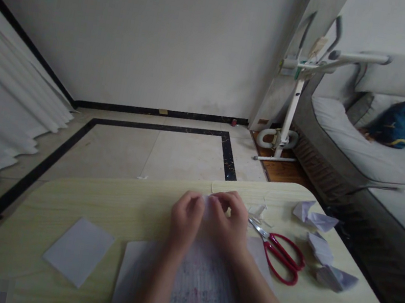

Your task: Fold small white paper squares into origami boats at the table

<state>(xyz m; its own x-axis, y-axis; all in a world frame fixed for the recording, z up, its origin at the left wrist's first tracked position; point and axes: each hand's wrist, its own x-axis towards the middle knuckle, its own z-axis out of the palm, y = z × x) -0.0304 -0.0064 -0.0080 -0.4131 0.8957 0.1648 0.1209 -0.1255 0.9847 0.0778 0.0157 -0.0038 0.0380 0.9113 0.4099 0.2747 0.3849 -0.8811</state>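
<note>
small white paper (207,202) is pinched up at the far edge of a pale wooden table (138,213), at twelve o'clock from the wearer. the left hand (186,217) grips it from nine o'clock and the right hand (228,221) from three, fingertips closed on it and partly hiding it. under the forearms, toward six o'clock, lies a lined sheet (199,285) with writing, too blurred to read. from the small paper, at three o'clock, pale scraps (260,213) lie near the tips of red-handled scissors (288,261), which rest at four o'clock. beyond them, between three and four, are folded paper pieces (336,278). at eight o'clock, a flat square of paper (79,251) lies alone. past the table, white curtains (4,103) hang toward ten, an exercise frame (292,109) stands at one, and a grey sofa (365,153) sits at two.
</note>
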